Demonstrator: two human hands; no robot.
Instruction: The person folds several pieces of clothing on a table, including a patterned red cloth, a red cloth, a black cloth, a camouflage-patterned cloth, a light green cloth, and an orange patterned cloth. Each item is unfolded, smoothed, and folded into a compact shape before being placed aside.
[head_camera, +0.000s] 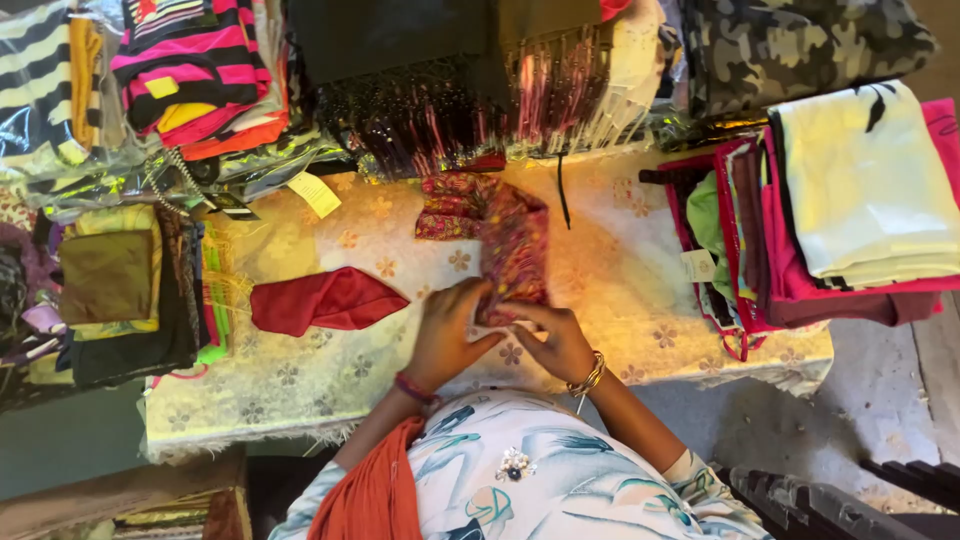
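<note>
Head view: left hand, right hand seemingly pinch patterned cloth.

- Patterned cloth at the hands: dark red and maroon, with a fine, dense multicoloured print.
- Bench cover: pale cream-yellow lace, scattered with small flower motifs.
- Red cloth: plain, deep red, no pattern.
- Striped garments: bright pink and black bands, with yellow and orange patches.
- Camouflage fabric: grey, black and off-white blotches.
- Folded stack: cream-white on top, pink and maroon beneath, green at the side.
- Fringed fabric: black, glinting, with pink strands.
- Olive-brown square on yellow-green cloth.
- Bangles: gold; wrist thread: red.
</note>
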